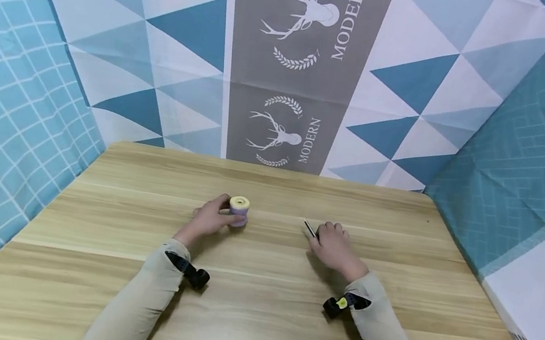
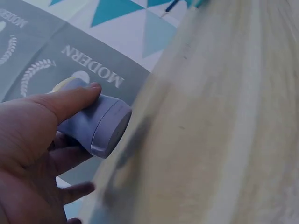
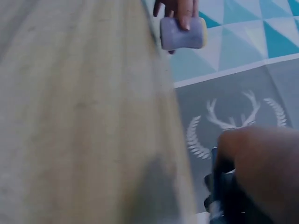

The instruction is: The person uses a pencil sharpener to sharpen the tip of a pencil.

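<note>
My left hand (image 1: pixel 210 220) holds a small purple, waisted cylinder (image 1: pixel 238 212) with a pale yellow top and a small dark spot at its centre. In the left wrist view the thumb lies across the cylinder (image 2: pixel 111 122), its flat purple base facing the camera. To the right, my right hand (image 1: pixel 335 250) grips a slim, dark, pencil-like stick (image 1: pixel 310 228), which points up and left towards the cylinder but stays apart from it. In the right wrist view the stick (image 3: pixel 215 182) is blurred and partly hidden by the fingers.
Both hands are over a wooden table (image 1: pixel 251 314), near its far half. A patterned cloth (image 1: pixel 187 34) hangs behind the far edge, with blue tiled cloth (image 1: pixel 2 65) at the left and teal cloth (image 1: pixel 510 170) at the right. A dark camera (image 1: pixel 199 279) sits on the left wrist.
</note>
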Demonstrator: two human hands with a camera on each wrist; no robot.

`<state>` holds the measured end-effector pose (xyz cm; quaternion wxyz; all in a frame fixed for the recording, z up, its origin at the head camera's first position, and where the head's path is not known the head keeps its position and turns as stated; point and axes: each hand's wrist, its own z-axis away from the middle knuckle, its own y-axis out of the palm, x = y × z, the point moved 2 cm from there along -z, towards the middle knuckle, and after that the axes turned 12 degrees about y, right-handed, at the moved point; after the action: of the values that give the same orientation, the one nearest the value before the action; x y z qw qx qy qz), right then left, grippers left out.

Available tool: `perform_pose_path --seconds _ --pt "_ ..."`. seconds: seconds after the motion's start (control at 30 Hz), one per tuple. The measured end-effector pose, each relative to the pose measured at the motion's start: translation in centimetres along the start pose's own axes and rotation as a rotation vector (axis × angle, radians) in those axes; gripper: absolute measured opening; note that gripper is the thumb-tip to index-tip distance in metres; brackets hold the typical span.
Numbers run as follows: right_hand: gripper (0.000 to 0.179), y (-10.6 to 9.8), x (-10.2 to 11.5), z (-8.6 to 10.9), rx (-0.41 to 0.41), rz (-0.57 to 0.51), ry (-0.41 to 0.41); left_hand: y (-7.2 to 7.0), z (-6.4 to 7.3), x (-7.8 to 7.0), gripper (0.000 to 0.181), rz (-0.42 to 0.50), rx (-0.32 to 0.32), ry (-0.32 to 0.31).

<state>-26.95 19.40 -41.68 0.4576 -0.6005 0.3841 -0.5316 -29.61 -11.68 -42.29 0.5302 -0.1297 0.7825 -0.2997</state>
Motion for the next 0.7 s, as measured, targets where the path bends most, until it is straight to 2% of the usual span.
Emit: perform_pose_path --seconds 0.17,0.27,0.5,0.63,0.7 --pt "0.010 -2.2 0.4 0.6 0.024 -0.254 -0.114 -0.3 -0.3 -0.6 0.052 0.229 0.016 0.015" --pt "0.008 -3.5 0.7 1.0 0.042 -0.324 -0.162 -0.5 -0.5 -1.4 0.050 0.318 0.006 0.034" --pt "0.014 -5.1 1.0 1.3 0.022 -0.312 -0.221 -0.5 -0.4 -3.3 0.048 0.430 0.027 0.077" --pt "0.017 -5.2 1.2 1.4 -0.018 -0.300 -0.258 -0.4 0.3 -3.8 0.053 0.452 0.035 0.075" --pt "0.015 -5.3 1.6 1.6 -0.059 -0.301 -0.305 -0.4 0.6 -4.0 0.055 0.463 0.044 0.076"
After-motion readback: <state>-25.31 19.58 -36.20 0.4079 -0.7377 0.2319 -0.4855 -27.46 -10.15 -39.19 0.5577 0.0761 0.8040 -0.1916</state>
